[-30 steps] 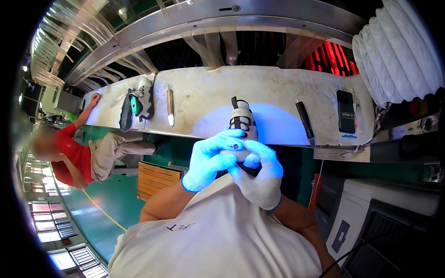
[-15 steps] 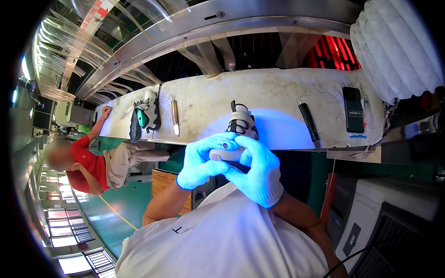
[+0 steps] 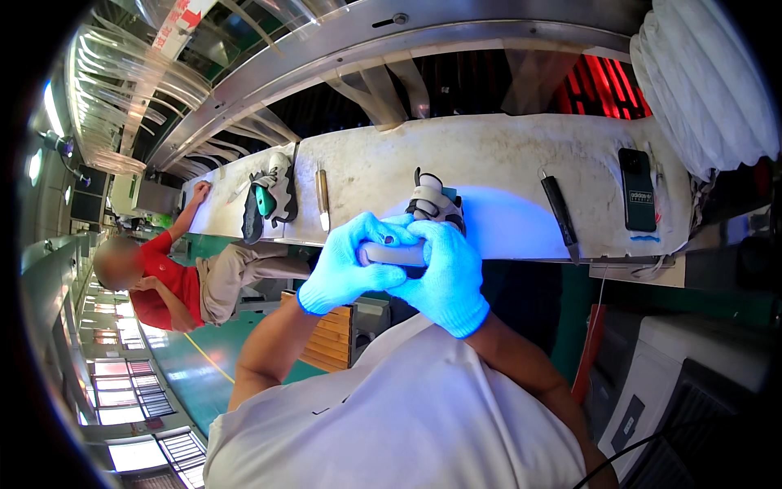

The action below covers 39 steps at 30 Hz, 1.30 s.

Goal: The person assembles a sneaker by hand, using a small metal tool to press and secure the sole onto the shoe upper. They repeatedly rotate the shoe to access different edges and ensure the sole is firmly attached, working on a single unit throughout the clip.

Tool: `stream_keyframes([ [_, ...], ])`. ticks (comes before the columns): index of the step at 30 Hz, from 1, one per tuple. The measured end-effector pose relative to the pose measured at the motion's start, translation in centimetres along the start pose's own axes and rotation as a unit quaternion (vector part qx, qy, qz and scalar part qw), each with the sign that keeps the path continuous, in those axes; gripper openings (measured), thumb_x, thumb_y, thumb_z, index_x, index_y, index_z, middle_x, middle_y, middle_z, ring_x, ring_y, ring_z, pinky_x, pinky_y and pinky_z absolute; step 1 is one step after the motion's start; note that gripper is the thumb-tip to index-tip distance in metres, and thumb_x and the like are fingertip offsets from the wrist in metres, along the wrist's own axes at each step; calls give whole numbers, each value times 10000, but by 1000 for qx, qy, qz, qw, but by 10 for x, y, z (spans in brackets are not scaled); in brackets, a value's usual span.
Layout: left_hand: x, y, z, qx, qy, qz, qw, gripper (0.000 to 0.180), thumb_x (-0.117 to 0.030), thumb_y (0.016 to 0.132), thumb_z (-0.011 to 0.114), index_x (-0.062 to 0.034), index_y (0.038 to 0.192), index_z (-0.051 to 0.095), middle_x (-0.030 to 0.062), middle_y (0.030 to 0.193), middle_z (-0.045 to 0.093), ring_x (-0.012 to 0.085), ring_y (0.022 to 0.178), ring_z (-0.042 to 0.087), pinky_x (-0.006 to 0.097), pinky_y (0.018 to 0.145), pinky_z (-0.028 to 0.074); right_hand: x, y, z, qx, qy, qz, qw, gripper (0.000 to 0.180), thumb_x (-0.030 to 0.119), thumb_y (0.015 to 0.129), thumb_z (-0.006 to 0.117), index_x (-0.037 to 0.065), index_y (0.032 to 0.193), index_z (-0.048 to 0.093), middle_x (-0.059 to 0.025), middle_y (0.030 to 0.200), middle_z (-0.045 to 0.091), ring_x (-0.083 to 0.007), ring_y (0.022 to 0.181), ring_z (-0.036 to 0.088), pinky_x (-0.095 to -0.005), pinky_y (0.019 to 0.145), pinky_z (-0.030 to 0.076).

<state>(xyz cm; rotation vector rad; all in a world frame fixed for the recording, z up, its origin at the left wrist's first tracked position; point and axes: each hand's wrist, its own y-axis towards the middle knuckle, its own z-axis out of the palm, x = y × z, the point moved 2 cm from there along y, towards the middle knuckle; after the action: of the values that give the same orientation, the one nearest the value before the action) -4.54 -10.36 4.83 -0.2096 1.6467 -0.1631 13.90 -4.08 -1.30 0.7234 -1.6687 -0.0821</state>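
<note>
Blue-gloved hands sit closest to the camera, both wrapped around a small grey bar-shaped thing held level between them. The left hand has its fingers curled shut over one end, and the right hand is closed over the other; it might be a handle or a tool, hard to say since the gloves cover most of it. Compared with half a second ago the hands have barely changed their grip, they just sit a bit lower in view. Just past them a grey and white sneaker rests on the pale worktop in a patch of blue light. Further left lie a brush and a green and black shoe; off to the right, a black pen-like tool and a dark phone. A person in red sits beyond the left end.
</note>
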Motion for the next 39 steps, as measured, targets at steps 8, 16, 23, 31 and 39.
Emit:
stream_keyframes([
  [8,5,8,6,-11,37,16,999,545,-250,768,1056,-25,1122,707,164,1306,787,234,1274,717,450,1136,575,-13,-29,-13,-63,2,10,998,815,414,754,1059,91,1358,618,-146,1157,677,-311,993,721,-458,795,609],
  [16,7,17,3,18,70,70,995,526,-223,764,1049,-21,1133,733,171,1314,796,281,1342,698,510,1194,537,-15,-31,-13,-68,65,-7,996,741,333,777,1054,89,1341,639,-105,1078,678,-271,880,709,-412,756,594],
  [23,10,25,-14,38,71,89,993,480,-140,758,1031,-17,1119,740,208,1338,783,289,1354,696,503,1167,556,-21,-10,-8,-52,69,-6,996,748,342,744,1064,92,1298,628,-132,1121,694,-347,1028,719,-484,846,593],
  [31,-22,33,-14,-13,232,31,972,516,-230,747,1054,-32,1068,703,184,1279,803,290,1301,734,466,1138,568,-37,10,16,-7,25,-7,1000,799,366,659,1072,119,1273,625,-116,1095,679,-343,1041,701,-490,864,578],
  [39,-21,47,-23,31,214,51,975,461,-174,781,1033,-39,1039,676,131,1150,784,281,1226,724,515,1188,529,-40,-11,8,-19,25,64,997,922,404,734,1048,70,1456,582,-132,1154,651,-329,1066,696,-470,852,601],
])
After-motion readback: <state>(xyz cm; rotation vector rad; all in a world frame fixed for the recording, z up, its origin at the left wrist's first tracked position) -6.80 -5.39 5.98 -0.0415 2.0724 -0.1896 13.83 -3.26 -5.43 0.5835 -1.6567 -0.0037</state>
